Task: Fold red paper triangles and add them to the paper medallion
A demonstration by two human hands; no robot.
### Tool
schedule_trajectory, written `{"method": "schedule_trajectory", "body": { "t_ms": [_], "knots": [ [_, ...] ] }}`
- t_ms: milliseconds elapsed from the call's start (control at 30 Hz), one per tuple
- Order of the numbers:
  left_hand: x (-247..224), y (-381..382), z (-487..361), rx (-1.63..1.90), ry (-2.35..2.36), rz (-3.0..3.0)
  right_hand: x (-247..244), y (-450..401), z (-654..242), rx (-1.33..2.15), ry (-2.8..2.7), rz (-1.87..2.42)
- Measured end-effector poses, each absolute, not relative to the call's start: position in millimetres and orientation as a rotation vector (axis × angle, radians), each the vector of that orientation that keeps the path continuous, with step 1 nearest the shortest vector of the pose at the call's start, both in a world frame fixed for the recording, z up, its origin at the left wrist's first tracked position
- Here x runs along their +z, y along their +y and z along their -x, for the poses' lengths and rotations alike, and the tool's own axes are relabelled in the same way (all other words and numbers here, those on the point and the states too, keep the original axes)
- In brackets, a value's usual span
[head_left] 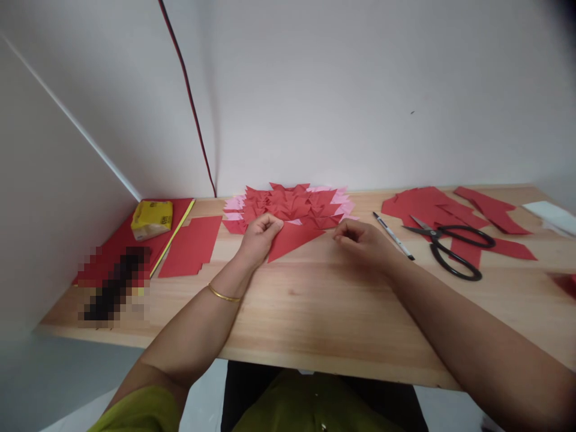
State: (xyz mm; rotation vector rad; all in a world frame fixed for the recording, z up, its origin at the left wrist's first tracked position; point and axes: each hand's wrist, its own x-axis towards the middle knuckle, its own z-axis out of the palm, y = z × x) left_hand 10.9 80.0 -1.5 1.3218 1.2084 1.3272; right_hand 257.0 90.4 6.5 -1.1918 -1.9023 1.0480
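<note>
A folded piece of red paper (pixel 294 240), roughly triangular, is upheld at its left end by my left hand (pixel 261 237), thumb and fingers pinched on its edge. My right hand (pixel 362 243) hovers just past the paper's right tip, apart from it, with curled fingers and nothing visible in them. Behind both hands, against the wall, sits a pile of red and pink folded paper pieces (pixel 288 201). Nearest my right hand on its outer side lies a white pen with dark ends (pixel 393 235).
Black-handled scissors (pixel 434 234) lie partly opened among red paper scraps (pixel 427 201) on the right. White paper (pixel 551 216) rests farther right. At left are a red sheet (pixel 191 246) and a yellow packet (pixel 152 219). The wooden table (pixel 306 318) meets the wall behind.
</note>
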Motion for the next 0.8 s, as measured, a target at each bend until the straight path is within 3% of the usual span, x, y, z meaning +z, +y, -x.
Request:
{"method": "schedule_trajectory", "body": {
  "t_ms": [433,800],
  "knots": [
    [6.3,51.9,-49.1,1.005,1.144,-2.130,6.9,65.9,-227.2,0.724,-2.197,0.987],
    [7.2,60.5,-39.9,1.069,1.304,-1.711,1.4,77.1,-239.6,0.763,-2.214,1.034]
  ]
}}
